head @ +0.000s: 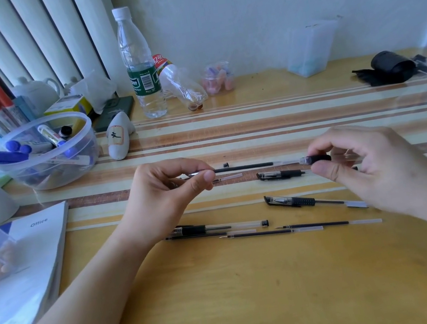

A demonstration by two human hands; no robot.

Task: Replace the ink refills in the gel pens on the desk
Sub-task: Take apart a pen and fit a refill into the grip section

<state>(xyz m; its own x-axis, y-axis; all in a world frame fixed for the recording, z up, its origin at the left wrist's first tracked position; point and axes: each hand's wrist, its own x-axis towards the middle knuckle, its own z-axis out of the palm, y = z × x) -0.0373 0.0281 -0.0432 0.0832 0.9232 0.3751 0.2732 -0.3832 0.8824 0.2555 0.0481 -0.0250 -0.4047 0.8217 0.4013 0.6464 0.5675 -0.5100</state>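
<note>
While our left hand (171, 189) pinches 1 end of the refill (242, 168), our right hand (372, 162) pinches the black grip section of the pen barrel (317, 159). The refill lies level above the surface (259, 296), its long axis from 9 to 3 o'clock, its right end at the barrel mouth. We judge both hands equally near. 2 spare refills (303, 227) lie at 6 o'clock.

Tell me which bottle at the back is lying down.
The crushed clear bottle with the red label; it lies tipped over, while the green-labelled water bottle beside it stands upright, capped.
</note>
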